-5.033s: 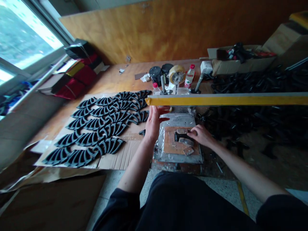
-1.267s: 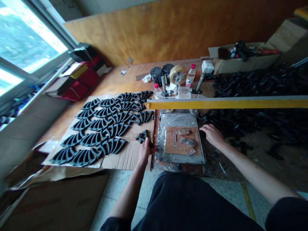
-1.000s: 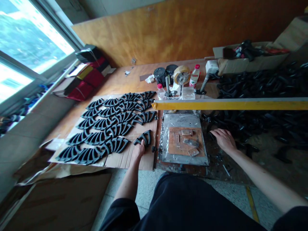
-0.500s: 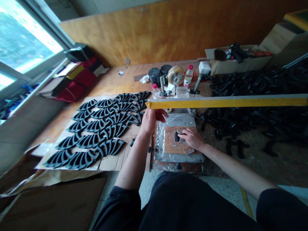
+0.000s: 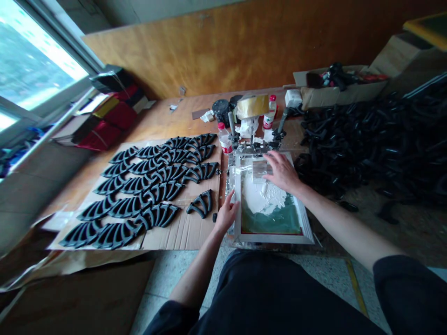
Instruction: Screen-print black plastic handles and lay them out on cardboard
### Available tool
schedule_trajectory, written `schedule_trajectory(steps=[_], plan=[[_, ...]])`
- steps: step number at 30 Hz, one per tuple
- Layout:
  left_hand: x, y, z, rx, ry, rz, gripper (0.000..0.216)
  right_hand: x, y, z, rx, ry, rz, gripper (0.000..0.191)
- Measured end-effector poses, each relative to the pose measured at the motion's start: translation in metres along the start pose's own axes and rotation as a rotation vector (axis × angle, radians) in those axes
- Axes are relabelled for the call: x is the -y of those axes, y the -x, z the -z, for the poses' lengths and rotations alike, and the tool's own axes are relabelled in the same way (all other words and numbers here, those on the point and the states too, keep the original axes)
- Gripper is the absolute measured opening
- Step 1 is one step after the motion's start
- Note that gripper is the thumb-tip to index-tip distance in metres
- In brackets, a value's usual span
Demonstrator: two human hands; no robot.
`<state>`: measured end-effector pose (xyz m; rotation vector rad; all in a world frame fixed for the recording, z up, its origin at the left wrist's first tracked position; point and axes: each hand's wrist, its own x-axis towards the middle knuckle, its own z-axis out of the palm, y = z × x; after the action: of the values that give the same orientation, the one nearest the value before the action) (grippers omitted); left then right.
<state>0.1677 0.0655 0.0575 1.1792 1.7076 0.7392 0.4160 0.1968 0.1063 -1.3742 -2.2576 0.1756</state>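
A silver-framed printing screen [image 5: 309, 232] lies flat in front of me, with a green mesh and a patch of white ink [image 5: 260, 197] on it. My left hand [image 5: 226, 214] grips the frame's left rail. My right hand [image 5: 282, 172] rests on a flat squeegee blade [image 5: 259, 170] at the screen's far end, fingers curled over it. Just left of the screen a single black curved plastic part [image 5: 200, 204] lies on the cardboard sheet [image 5: 190, 230].
Rows of several black curved parts [image 5: 146, 186] cover the cardboard at left. A heap of black parts [image 5: 377, 144] fills the right. Behind the screen stand bottles [image 5: 223, 139], dark pots [image 5: 220, 109] and a tape roll [image 5: 252, 106]. A cardboard box [image 5: 342, 93] sits at the back right.
The screen frame has swung down from its raised position onto the base plate. My left hand moved from the frame's raised edge to its left rail. My right hand left the part on the plate for the squeegee.
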Motion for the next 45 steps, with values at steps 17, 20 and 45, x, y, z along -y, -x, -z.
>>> schedule_trajectory(steps=[17, 20, 45], plan=[[0.015, -0.009, -0.007, -0.024, -0.035, 0.022, 0.055, 0.030, 0.072, -0.011, 0.260, -0.089, 0.383, 0.023], [0.015, -0.009, -0.008, -0.019, -0.007, 0.024, 0.056, 0.030, 0.089, -0.018, 0.256, -0.115, 0.448, 0.029], [-0.111, 0.003, -0.010, -0.017, 0.749, -0.105, 0.058, 0.010, 0.091, -0.051, 0.241, 0.141, -0.075, 0.017]])
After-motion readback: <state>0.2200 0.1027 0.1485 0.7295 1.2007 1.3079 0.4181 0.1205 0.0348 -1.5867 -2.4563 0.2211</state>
